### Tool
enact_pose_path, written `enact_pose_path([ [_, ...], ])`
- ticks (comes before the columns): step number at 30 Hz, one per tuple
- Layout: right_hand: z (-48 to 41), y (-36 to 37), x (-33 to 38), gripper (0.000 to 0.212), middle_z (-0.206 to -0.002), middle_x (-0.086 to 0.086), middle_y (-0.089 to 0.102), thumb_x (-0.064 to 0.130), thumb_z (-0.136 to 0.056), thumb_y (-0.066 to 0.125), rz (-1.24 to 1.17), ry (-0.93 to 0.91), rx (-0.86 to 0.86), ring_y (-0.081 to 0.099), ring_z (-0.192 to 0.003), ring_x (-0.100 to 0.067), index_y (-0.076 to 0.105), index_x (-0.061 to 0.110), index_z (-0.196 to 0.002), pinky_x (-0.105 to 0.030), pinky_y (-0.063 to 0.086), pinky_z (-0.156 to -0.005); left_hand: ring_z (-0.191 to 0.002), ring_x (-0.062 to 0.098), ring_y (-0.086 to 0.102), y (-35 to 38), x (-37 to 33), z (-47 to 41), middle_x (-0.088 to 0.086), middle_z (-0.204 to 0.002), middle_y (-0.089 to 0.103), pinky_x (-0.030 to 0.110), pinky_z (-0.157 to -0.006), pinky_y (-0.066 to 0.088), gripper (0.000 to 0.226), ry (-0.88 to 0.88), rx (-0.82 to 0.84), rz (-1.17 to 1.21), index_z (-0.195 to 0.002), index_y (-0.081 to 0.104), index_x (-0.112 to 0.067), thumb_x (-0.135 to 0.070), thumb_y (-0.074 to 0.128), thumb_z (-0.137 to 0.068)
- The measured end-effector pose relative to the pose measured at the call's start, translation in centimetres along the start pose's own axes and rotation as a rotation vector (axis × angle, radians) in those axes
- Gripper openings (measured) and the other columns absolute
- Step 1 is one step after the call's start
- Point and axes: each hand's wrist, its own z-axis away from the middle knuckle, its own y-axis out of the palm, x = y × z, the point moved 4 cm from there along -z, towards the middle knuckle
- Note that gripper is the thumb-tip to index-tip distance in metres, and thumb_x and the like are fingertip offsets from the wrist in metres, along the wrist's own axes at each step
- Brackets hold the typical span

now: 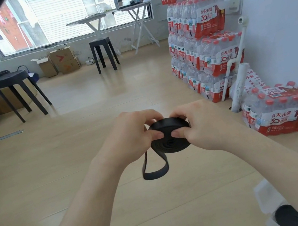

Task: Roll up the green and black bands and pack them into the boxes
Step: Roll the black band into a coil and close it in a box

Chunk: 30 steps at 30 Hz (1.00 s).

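**Black band nearly coiled, tail still loose**

Both hands hold the black band (170,135) in mid-air above the wooden floor (74,166), well in front of the body. The left hand (134,135) pinches the coil's left edge, thumb pressed on its flat face and fingers curled behind. The right hand (204,125) clamps the right edge the same way, thumb near the centre. Most of the band is wound into a flat spiral; a short loop (155,168) hangs free beneath it.

The likely trouble is the coil springing open. Such a band probably pushes back against winding, so if either thumb lifts while the last loop is fed round, the outer turns could slip and unwind. The dangling loop could also twist and go on crooked, leaving a roll too bulky to pack.

No packing box shows clearly. Cardboard boxes (63,61) sit under the window, one with open flaps, contents unreadable. A pale shape with something dark (287,216) at the lower right is blurred. No green band is visible.
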Motion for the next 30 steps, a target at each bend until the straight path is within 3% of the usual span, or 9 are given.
enact_pose_path([
  [5, -0.1, -0.1, -0.6, 0.02, -0.091, 0.007, 0.067, 0.028, -0.08, 0.073, -0.15, 0.049, -0.004, 0.059, -0.086, -0.011, 0.07, 0.024, -0.099, -0.027, 0.045, -0.071, -0.058, -0.001, 0.049, -0.2, 0.1, 0.0, -0.019, -0.076, 0.067, 0.021, -0.058, 0.038, 0.03, 0.008, -0.074, 0.033, -0.086, 0.056, -0.036, -0.022, 0.078, -0.073],
  [9, -0.2, -0.1, -1.5, 0.014, -0.079, 0.012, 0.065, 0.02, -0.08, 0.075, -0.357, 0.092, -0.016, 0.054, -0.059, 0.01, 0.071, 0.021, -0.093, -0.011, 0.035, -0.055, -0.056, 0.007, 0.052, -0.7, 1.2, -0.1, -0.012, -0.07, 0.064, 0.015, -0.053, 0.041, 0.035, -0.033, -0.107, 0.2, -0.073, 0.049, -0.027, -0.02, 0.083, -0.068],
  [12, -0.2, -0.4, -2.2, 0.015, -0.074, 0.007, 0.066, 0.012, -0.08, 0.075, -0.552, 0.136, -0.071, 0.05, -0.048, 0.004, 0.069, 0.025, -0.084, -0.017, 0.039, -0.054, -0.058, 0.009, 0.054, -0.5, 2.4, 0.0, -0.015, -0.065, 0.064, 0.018, -0.059, 0.042, 0.03, -0.096, -0.067, 0.345, -0.068, 0.054, -0.026, -0.014, 0.082, -0.071],
  [14, -0.2, -0.5, -2.4, 0.02, -0.073, 0.005, 0.065, 0.009, -0.081, 0.074, -0.635, 0.158, -0.081, 0.049, -0.046, 0.004, 0.067, 0.028, -0.081, -0.014, 0.039, -0.049, -0.06, 0.011, 0.057, -0.4, 2.8, -0.1, -0.013, -0.066, 0.067, 0.023, -0.062, 0.046, 0.029, -0.115, -0.07, 0.429, -0.069, 0.056, -0.025, -0.009, 0.081, -0.071],
  [19, -0.2, -0.1, -2.3, 0.018, -0.073, 0.002, 0.064, 0.005, -0.083, 0.071, -0.761, 0.204, -0.068, 0.047, -0.043, 0.003, 0.067, 0.022, -0.084, -0.01, 0.036, -0.043, -0.054, 0.003, 0.055, -0.6, 2.5, -0.3, -0.007, -0.058, 0.066, 0.014, -0.059, 0.045, 0.027, -0.123, -0.105, 0.466, -0.07, 0.057, -0.015, 0.0, 0.08, -0.069],
  [22, -0.2, 0.0, -2.5, 0.017, -0.073, 0.0, 0.063, 0.005, -0.083, 0.07, -0.836, 0.238, -0.066, 0.044, -0.042, -0.001, 0.067, 0.021, -0.085, -0.014, 0.035, -0.04, -0.057, 0.007, 0.059, -0.8, 2.5, -0.3, 0.002, -0.062, 0.069, 0.014, -0.059, 0.047, 0.025, -0.135, -0.132, 0.569, -0.072, 0.059, -0.013, 0.0, 0.08, -0.068],
  [26, -0.3, 0.2, -3.0, 0.011, -0.075, -0.007, 0.06, 0.004, -0.085, 0.068, -0.919, 0.257, -0.077, 0.041, -0.041, -0.007, 0.069, 0.013, -0.092, -0.017, 0.032, -0.038, -0.064, 0.009, 0.065, -0.9, 2.4, -0.1, 0.001, -0.07, 0.071, 0.016, -0.061, 0.048, 0.019, -0.144, -0.107, 0.757, -0.08, 0.062, -0.012, -0.006, 0.078, -0.072],
  [30, -0.5, 0.4, -3.6, 0.015, -0.067, -0.003, 0.057, 0.004, -0.086, 0.066, -0.992, 0.273, -0.124, 0.04, -0.04, -0.008, 0.068, 0.005, -0.101, -0.017, 0.031, -0.037, -0.067, 0.016, 0.062, -0.8, 2.7, 0.0, 0.003, -0.079, 0.069, 0.021, -0.057, 0.047, 0.028, -0.162, -0.059, 0.697, -0.085, 0.055, -0.011, -0.007, 0.079, -0.072],
])
